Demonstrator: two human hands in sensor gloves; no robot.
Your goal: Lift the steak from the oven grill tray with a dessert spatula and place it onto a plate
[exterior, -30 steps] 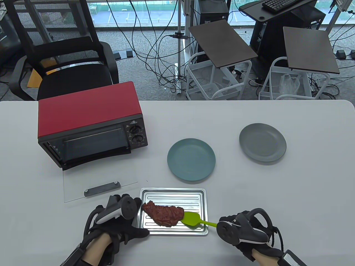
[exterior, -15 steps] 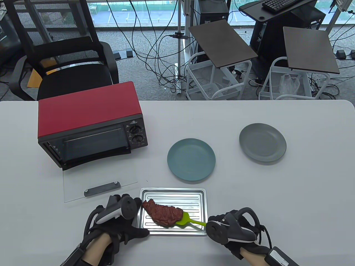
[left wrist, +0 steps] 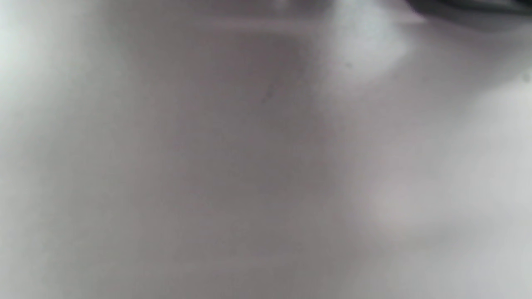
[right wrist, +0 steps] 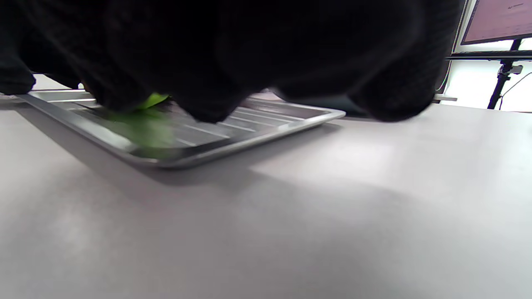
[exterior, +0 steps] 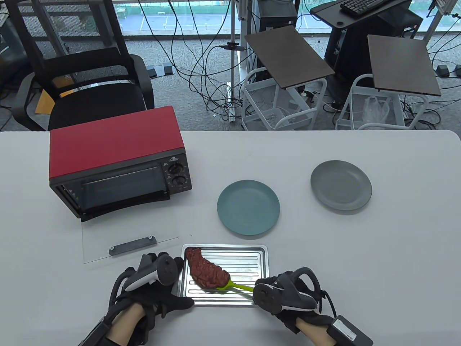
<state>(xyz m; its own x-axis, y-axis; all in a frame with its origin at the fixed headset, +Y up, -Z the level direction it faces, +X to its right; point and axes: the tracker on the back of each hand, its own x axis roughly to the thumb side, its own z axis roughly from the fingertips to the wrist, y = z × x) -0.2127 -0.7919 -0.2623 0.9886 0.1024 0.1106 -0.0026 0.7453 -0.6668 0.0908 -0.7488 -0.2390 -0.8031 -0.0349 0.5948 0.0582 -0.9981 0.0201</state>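
Your right hand [exterior: 288, 299] grips the green spatula [exterior: 230, 286], tucked under the steak [exterior: 206, 270] on the tray [exterior: 248, 256]. Your left hand [exterior: 151, 284] rests beside the tray; its fingers are hidden. Next, lift gently toward the blue plate [exterior: 248, 207].

Both hands low — left [exterior: 151, 284] resting, right [exterior: 288, 299] with fingers curled closed.
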